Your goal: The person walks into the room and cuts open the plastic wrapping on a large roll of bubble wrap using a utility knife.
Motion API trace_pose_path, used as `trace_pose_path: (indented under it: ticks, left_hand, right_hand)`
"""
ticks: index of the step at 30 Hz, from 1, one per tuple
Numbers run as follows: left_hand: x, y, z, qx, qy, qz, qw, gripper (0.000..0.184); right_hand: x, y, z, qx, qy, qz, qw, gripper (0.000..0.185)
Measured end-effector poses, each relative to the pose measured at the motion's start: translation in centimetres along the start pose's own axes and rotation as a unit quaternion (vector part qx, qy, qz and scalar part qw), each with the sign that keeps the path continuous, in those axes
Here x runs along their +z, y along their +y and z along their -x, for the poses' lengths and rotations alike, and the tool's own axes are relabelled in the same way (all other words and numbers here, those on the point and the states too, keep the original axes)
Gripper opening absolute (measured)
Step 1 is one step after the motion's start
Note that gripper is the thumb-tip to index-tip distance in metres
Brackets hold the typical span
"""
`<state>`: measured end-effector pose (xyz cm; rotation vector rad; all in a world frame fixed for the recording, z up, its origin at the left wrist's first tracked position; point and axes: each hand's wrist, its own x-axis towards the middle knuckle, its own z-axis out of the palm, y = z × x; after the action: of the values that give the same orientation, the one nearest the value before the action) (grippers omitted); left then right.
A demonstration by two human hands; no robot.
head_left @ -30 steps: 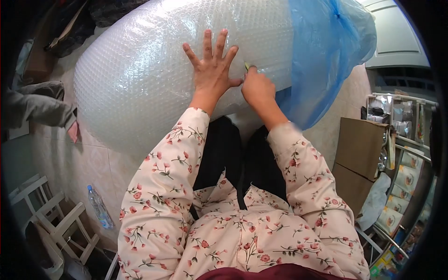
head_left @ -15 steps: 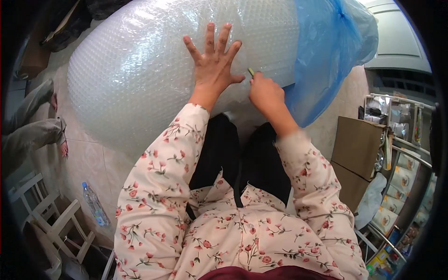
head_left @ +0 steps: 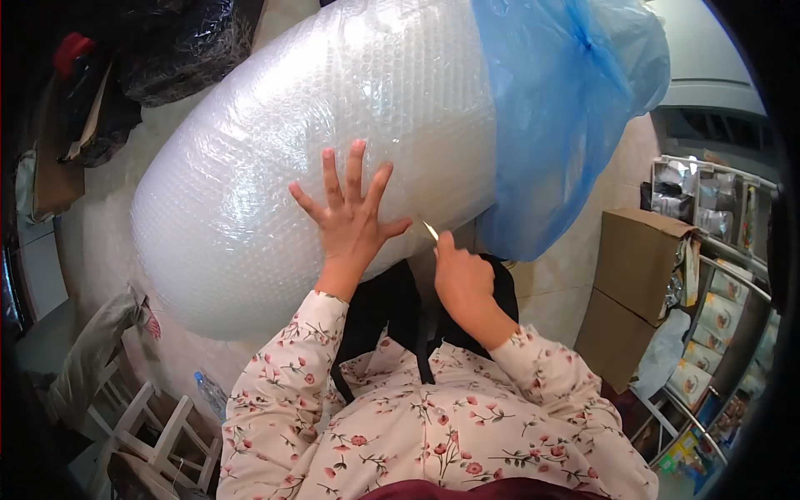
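Knife (head_left: 430,231), wrapped in the curled fingers of the right hand (head_left: 463,279), has drawn back level with the thumb of the left hand (head_left: 350,229), whose widespread, empty fingers lie on the bubble wrap (head_left: 312,125); the stroke seems nearer the wrap's edge.

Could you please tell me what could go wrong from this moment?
1. The thin pointed tool in the right hand is close to the thumb of the left hand, so a slip might cut it.
2. The black-clothed legs are just below the tool, so a downward slip could perhaps reach them.
3. The rounded bubble wrap bundle might roll if the left hand, spread on it, presses unevenly.
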<state>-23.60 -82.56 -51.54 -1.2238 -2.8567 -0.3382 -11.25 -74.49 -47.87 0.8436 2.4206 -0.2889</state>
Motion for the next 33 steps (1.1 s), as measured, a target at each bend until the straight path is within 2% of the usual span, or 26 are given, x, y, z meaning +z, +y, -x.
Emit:
trace_pose_path:
  ticks: [3, 5, 8, 11, 14, 16, 19, 23, 25, 28, 33]
  left_hand:
    - [0.1, -0.8, -0.1, 0.017, 0.0, -0.013, 1.0, 0.084]
    - [0.0, -1.5, -0.7, 0.023, 0.023, -0.028, 0.999, 0.084]
    - [0.0, -2.2, -0.3, 0.036, 0.05, -0.024, 0.998, 0.083]
    - [0.3, -2.6, 0.5, 0.071, 0.076, -0.053, 0.993, 0.082]
    - [1.1, -2.8, 1.3, 0.091, 0.118, -0.08, 0.986, 0.082]
    - [1.0, -2.9, 1.2, 0.113, 0.14, -0.086, 0.98, 0.082]
    - [1.1, -3.2, 2.6, 0.118, 0.136, -0.093, 0.979, 0.082]
    - [0.9, -3.2, 3.9, 0.122, 0.14, -0.091, 0.978, 0.083]
    - [1.0, -2.8, 3.0, 0.12, 0.135, -0.101, 0.978, 0.083]
    - [0.7, -3.5, 3.3, 0.102, 0.117, -0.11, 0.982, 0.083]
    - [0.4, -5.5, 3.7, 0.117, 0.118, -0.118, 0.979, 0.083]
  right_hand:
    - [1.0, -0.5, -0.2, 0.018, 0.0, -0.03, 0.999, 0.014]
    - [2.2, -1.4, -2.5, -0.011, 0.06, -0.043, 0.997, 0.015]
    - [3.0, -1.2, -1.2, -0.017, 0.127, -0.018, 0.992, 0.016]
    - [4.3, -0.8, 1.1, -0.001, 0.139, -0.029, 0.99, 0.015]
    - [7.1, -2.2, -1.9, -0.008, 0.221, -0.06, 0.973, 0.014]
    - [6.4, -3.6, -2.2, 0.042, 0.193, -0.082, 0.977, 0.019]
    - [6.1, -2.7, -0.8, 0.04, 0.176, -0.133, 0.975, 0.026]
    - [7.3, -3.1, 1.7, 0.074, 0.172, -0.14, 0.972, 0.027]
    - [7.4, -3.4, 0.2, 0.093, 0.169, -0.139, 0.971, 0.024]
    - [7.2, -4.1, 1.0, 0.082, 0.144, -0.134, 0.977, 0.021]
    - [9.0, -8.0, -0.3, 0.097, 0.176, -0.152, 0.968, 0.017]
